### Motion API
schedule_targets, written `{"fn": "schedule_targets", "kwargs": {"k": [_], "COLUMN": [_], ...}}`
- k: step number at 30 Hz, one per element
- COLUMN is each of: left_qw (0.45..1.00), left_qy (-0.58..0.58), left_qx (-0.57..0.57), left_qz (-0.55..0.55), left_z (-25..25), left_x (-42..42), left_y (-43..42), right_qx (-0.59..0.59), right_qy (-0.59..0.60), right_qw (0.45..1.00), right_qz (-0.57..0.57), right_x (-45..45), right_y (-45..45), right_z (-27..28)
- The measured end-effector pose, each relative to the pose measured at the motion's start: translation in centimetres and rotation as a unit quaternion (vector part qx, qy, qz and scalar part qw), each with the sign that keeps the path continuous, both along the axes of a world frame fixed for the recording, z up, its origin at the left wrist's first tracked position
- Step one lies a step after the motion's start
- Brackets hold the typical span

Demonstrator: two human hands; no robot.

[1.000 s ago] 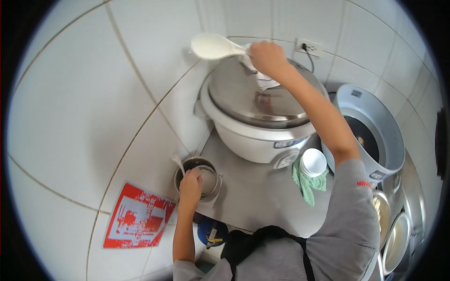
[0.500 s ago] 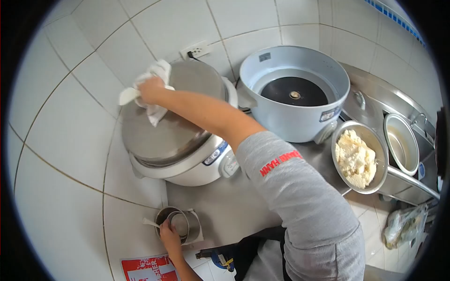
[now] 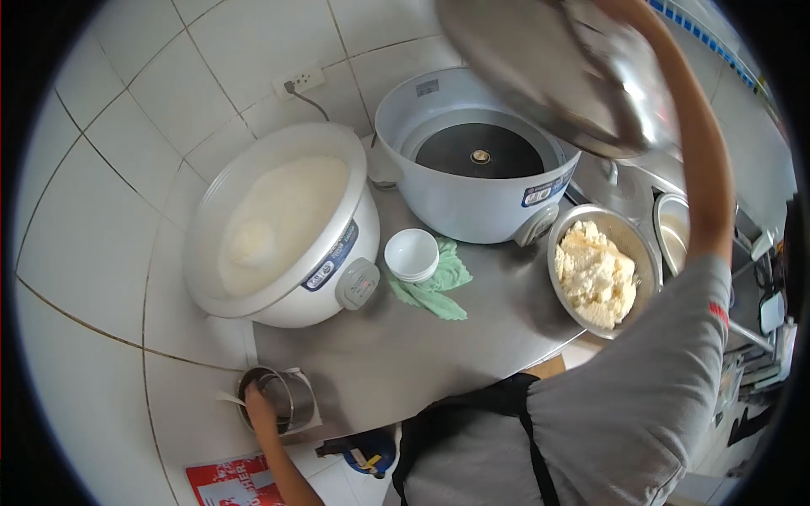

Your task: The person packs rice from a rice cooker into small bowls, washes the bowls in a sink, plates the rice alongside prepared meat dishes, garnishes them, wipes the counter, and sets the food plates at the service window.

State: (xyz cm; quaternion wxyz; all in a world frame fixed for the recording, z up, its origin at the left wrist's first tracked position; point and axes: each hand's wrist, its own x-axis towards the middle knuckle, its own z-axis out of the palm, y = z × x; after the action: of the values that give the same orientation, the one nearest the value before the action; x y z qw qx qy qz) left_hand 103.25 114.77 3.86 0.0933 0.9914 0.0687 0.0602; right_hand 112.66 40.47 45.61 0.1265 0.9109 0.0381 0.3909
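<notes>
My right hand (image 3: pixel 620 8), largely cut off by the top edge, holds up a big round metal lid (image 3: pixel 531 59), blurred and tilted. At the left, the white rice cooker (image 3: pixel 321 278) is uncovered, with white rice (image 3: pixel 287 211) inside it. A paler round mound shows on the rice surface. Down at the lower left, my left hand (image 3: pixel 260 406) reaches into a small metal pot (image 3: pixel 299 401). Its fingers look closed, but whatever they grip is hidden in the pot. A white flat handle (image 3: pixel 228 398) sticks out beside that hand.
A second, lidless cooker (image 3: pixel 472 207) has a dark inner base. Small white bowls (image 3: pixel 412 253) sit on a green cloth (image 3: pixel 439 295). A metal bowl of pale crumbly food (image 3: pixel 595 278) stands right. A wall outlet (image 3: pixel 299 82) and red sign (image 3: pixel 236 482) are nearby.
The lid has come off the left cooker and moved up and right with my right hand. The white cloth is out of sight; rice, bowls and green cloth are now visible. The view has shifted right.
</notes>
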Motion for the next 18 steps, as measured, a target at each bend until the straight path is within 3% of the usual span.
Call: {"fn": "schedule_targets", "kwargs": {"k": [3,5,6,7,8,9,14,18], "left_qw": [0.995,0.991,0.987,0.985,0.981,0.971,0.973,0.976], "left_qy": [0.064,-0.029,-0.011,-0.059,0.059,0.078,0.079,0.058], "left_qx": [0.065,0.133,0.162,0.16,0.185,0.214,0.18,0.119], "left_qz": [0.032,-0.019,-0.017,-0.025,0.026,0.07,0.123,0.174], "left_z": [-0.1,-6.7,-4.4,-4.8,-2.8,-4.0,-0.9,0.3], "left_x": [0.4,1.5,0.9,0.9,1.3,2.0,2.3,1.5], "left_y": [0.4,7.3,4.3,4.5,2.9,3.7,2.4,2.9], "right_qx": [0.085,0.102,0.086,0.145,0.179,0.156,0.21,0.264], "right_qy": [-0.007,0.014,0.003,0.043,0.073,0.048,0.087,0.131], "right_qw": [0.994,0.989,0.993,0.982,0.975,0.984,0.957,0.943], "right_qz": [-0.065,-0.111,-0.079,-0.109,-0.109,-0.072,-0.182,-0.152], "right_x": [-6.2,-8.8,-9.0,-9.3,-9.4,-9.2,-5.8,-2.1], "right_y": [-12.4,-21.2,-26.3,-29.1,-31.9,-34.3,-36.8,-35.6], "right_z": [-4.7,-9.2,-12.1,-14.7,-17.6,-20.8,-31.0,-34.6]}}
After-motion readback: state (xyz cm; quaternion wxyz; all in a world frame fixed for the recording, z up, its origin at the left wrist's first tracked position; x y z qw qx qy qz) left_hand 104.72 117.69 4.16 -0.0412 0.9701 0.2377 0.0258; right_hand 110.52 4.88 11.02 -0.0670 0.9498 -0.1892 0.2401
